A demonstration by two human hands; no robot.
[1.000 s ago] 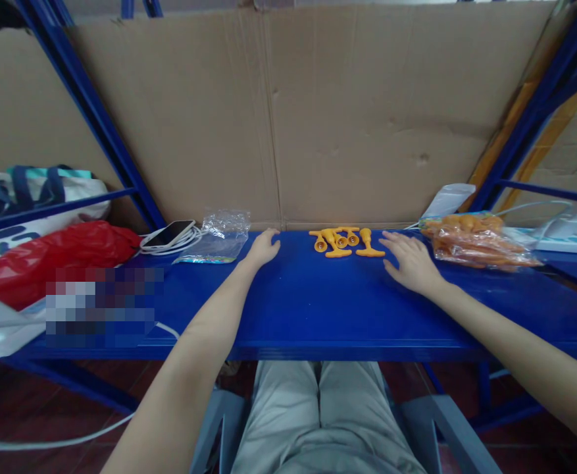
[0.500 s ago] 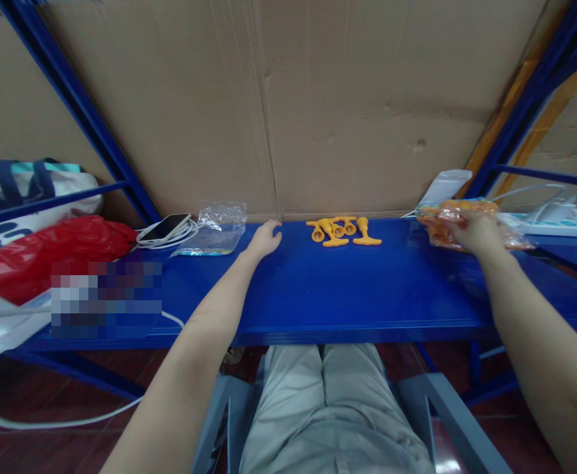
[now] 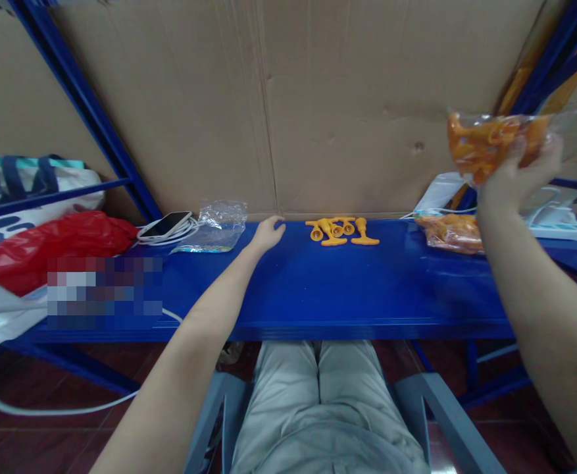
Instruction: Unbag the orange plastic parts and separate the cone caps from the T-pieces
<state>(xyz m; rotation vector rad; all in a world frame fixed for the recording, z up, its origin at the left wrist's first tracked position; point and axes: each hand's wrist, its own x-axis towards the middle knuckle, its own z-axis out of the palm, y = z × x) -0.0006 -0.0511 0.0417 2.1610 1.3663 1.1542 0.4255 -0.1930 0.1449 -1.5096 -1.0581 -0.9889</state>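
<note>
My right hand [image 3: 512,178] is raised at the right, closed around a clear plastic bag of orange parts [image 3: 490,141] held up in the air. A second bag of orange parts [image 3: 451,232] lies on the blue shelf [image 3: 318,289] below it. Several loose orange plastic parts [image 3: 340,232] sit at the back middle of the shelf. My left hand [image 3: 267,234] rests on the shelf left of them, fingers loosely curled, holding nothing.
A crumpled clear bag [image 3: 219,225], a phone [image 3: 166,225] on a white cable, a red bag [image 3: 51,247] and a tote bag [image 3: 26,191] sit at the left. Cardboard [image 3: 318,99] backs the shelf. A white power strip [image 3: 559,227] lies at the right. My knees are below.
My right hand moved from beside the loose orange parts to the bags at the right, gripped one bag and lifted it into the air. My left hand stayed put.
</note>
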